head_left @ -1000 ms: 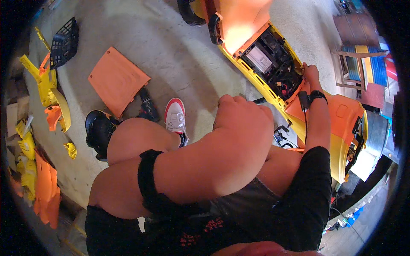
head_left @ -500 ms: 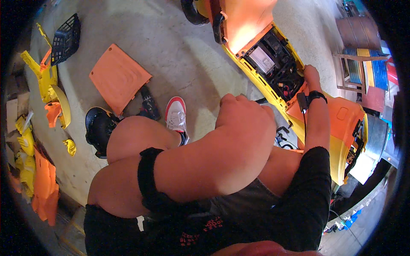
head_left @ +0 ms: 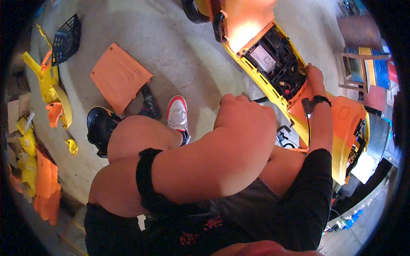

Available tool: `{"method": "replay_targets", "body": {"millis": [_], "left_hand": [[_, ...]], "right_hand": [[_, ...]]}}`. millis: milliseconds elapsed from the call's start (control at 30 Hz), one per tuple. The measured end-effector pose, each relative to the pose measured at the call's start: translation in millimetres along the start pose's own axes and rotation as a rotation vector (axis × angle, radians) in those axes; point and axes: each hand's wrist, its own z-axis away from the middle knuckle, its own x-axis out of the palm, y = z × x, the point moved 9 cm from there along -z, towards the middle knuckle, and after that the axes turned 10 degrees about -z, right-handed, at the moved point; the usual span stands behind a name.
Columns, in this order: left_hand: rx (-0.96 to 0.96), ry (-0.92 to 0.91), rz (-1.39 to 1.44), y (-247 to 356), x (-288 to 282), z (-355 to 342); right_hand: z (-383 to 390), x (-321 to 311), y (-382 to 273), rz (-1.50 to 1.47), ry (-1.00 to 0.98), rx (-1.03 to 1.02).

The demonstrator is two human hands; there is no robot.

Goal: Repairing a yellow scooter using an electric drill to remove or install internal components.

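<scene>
An orange and yellow scooter (head_left: 341, 109) stands at the right, its floor compartment (head_left: 279, 64) uncovered. Inside are a silver box (head_left: 263, 58) and dark wiring. My right hand (head_left: 315, 77) is at the compartment's near right rim, next to the orange bodywork, fingers curled at the edge; what they grip is hidden. A dark device with a cable sits on that wrist. Close to the camera, my left hand (head_left: 213, 149) is bent into a fist, with a black band (head_left: 147, 177) around the wrist. Its fingertips, and anything in them, are out of sight.
An orange panel (head_left: 121, 77) lies on the concrete floor beside a dark tool (head_left: 149, 102). Farther left are a black basket (head_left: 66, 39), yellow body parts (head_left: 49, 81) and orange pieces (head_left: 46, 185). A wooden chair (head_left: 354, 72) stands beyond the scooter at the right.
My right hand has shifted slightly, its wrist device turned a little. The whole view has slid slightly; my left hand keeps its bent pose.
</scene>
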Motion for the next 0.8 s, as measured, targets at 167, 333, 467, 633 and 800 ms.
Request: {"method": "replay_targets", "body": {"millis": [167,333,467,633,800], "left_hand": [[0.010,0.053,-0.032,-2,-2,2],[0.002,-0.024,-0.077,-1,4,3],[0.055,-0.016,-0.066,2,2,4],[0.080,0.048,-0.080,1,0,7],[0.135,0.009,-0.092,10,-2,8]], "right_hand": [[-5,1,14,-0.347,0.004,0.127],[-7,38,17,-0.870,-0.097,0.527],[-21,47,49,-0.457,0.076,0.117],[-35,64,39,-0.272,-0.181,0.085],[-19,39,56,-0.111,-0.013,0.153]]}}
